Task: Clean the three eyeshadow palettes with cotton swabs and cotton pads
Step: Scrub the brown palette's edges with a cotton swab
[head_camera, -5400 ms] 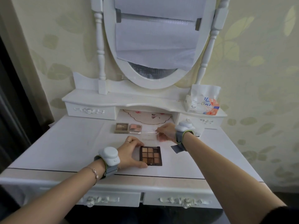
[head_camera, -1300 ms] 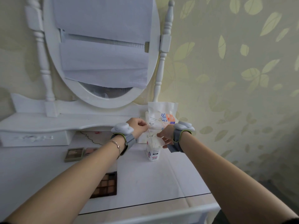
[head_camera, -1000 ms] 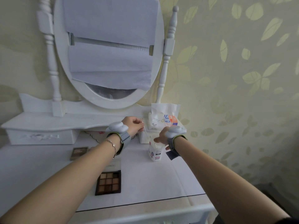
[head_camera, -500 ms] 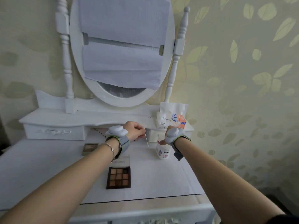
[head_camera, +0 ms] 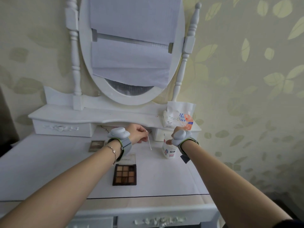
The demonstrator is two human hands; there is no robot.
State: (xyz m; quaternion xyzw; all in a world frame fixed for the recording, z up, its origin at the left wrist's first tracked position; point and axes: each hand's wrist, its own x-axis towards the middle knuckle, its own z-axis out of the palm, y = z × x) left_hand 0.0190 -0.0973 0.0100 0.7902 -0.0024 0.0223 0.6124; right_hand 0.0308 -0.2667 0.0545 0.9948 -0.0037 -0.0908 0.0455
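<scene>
One view, from the head camera, was supplied. A cotton swab was pinched near its upper tip between the thumb and curled fingers of the left hand and hung almost upright above the dressing table, touching nothing else. The swab was judged very light, with a thin stem liable to bend and soft tips, so a light pinch on the stem close to the working tip was judged best. The right hand was placed at the top of the cotton swab bag, which stood upright just beside the swab; the fingers were hidden behind the wrist device, and their state could not be told. The bag was judged soft and easily tipped.

The nine-pan eyeshadow palette lay open and flat near the front edge, well apart from both hands. It was judged rigid and light, with fragile pressed powder; a hold by its outer frame was advised. A small brown palette lay further back on the left, partly hidden by the left wrist. A third palette could not be seen. A tissue pack stood on the raised shelf.
</scene>
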